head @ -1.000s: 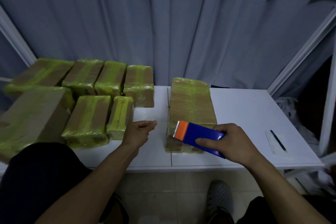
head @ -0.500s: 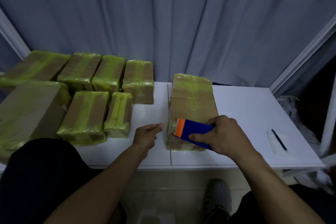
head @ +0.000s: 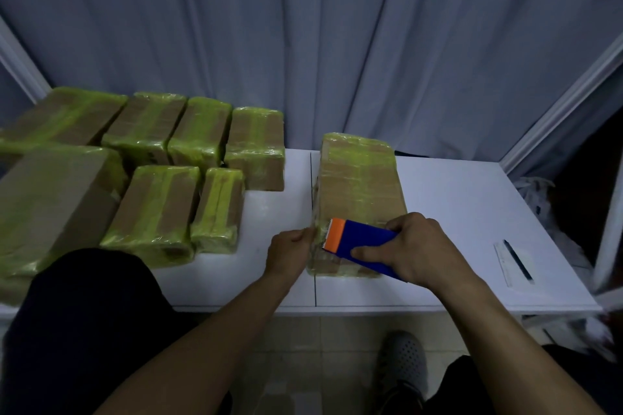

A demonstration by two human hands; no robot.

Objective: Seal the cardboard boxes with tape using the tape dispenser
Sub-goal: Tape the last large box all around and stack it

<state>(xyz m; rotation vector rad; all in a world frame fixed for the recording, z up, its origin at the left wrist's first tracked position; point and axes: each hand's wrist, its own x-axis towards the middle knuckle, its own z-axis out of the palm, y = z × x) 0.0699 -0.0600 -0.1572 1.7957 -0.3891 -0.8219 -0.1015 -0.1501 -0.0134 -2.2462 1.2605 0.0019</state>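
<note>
Where the white worktop [head: 455,199] runs to its left edge, rectangular wrapped boxes [head: 151,178] sit clustered in glossy, wrinkled yellow-green tape. Near the front edge, the left hand [head: 291,254] has its fingers curled together against the left side of a long cardboard box [head: 360,178]; whether they pinch tape cannot be told. Over that box's near end, the right hand [head: 421,253] grips the blue tape dispenser [head: 365,242], orange toothed tip leftward, with the thumb on its near side and fingers curled over the far side. A pen [head: 517,259] lies toward the right edge.

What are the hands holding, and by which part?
Right hand grips the tape dispenser by its blue body. Left hand touches the box at its left edge; grip unclear.
</note>
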